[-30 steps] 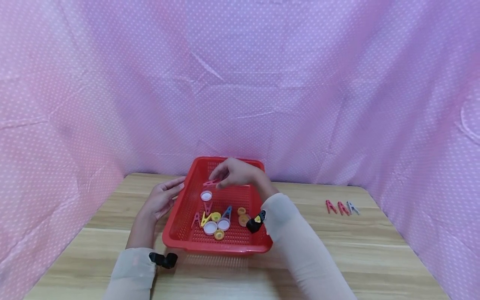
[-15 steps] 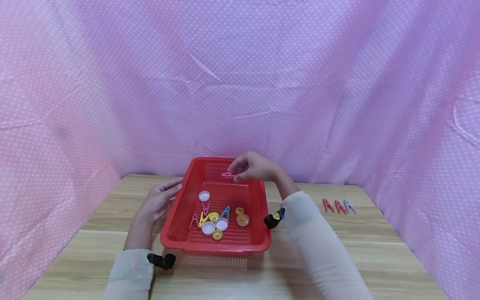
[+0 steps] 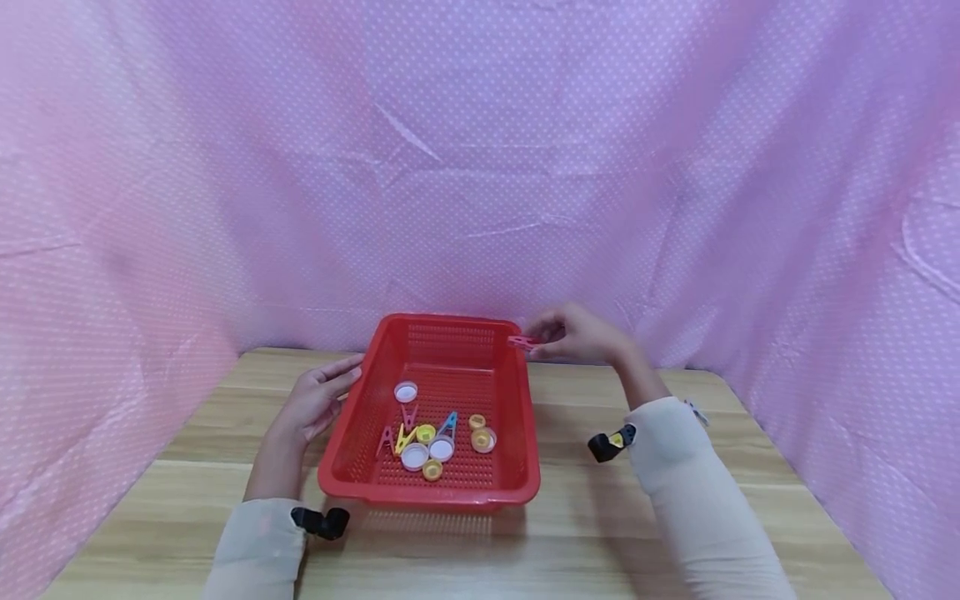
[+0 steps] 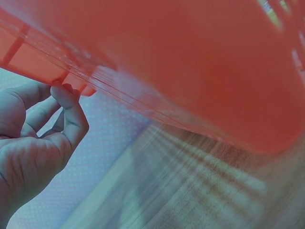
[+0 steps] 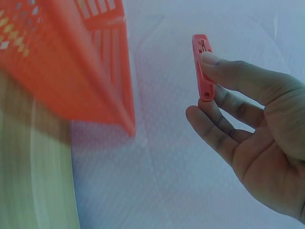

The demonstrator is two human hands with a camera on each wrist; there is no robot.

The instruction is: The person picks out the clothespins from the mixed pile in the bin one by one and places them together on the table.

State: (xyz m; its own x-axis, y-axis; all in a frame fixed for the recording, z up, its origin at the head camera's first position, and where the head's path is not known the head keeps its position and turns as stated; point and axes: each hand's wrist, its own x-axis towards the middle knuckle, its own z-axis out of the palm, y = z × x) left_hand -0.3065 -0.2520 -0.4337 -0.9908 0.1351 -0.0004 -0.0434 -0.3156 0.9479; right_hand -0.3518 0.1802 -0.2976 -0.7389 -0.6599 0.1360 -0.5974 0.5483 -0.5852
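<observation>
The right hand (image 3: 576,335) pinches a pink clothespin (image 3: 522,342) just past the far right corner of a red basket (image 3: 531,433). In the right wrist view thumb and fingers hold the pink clothespin (image 5: 204,67), off to the side of the basket wall (image 5: 71,71). With its thumb and fingertips, the left hand (image 3: 311,404) grips the basket's left rim; the left wrist view shows that hand (image 4: 47,129) at the red rim. Inside the basket are white lids (image 3: 415,456), yellow caps (image 3: 432,470), and pink, yellow (image 3: 403,439) and blue clothespins (image 3: 450,423).
On the wooden table (image 3: 585,542) to the right lies a pale blue clothespin (image 3: 697,412), partly behind the right sleeve (image 3: 675,442). A pink dotted cloth (image 3: 480,167) hangs behind and beside the table.
Holding the pink clothespin, the right hand has moved right from over the basket to beyond its right rim. Its sleeve now covers the pink clothespins on the table. The left hand stays at the rim.
</observation>
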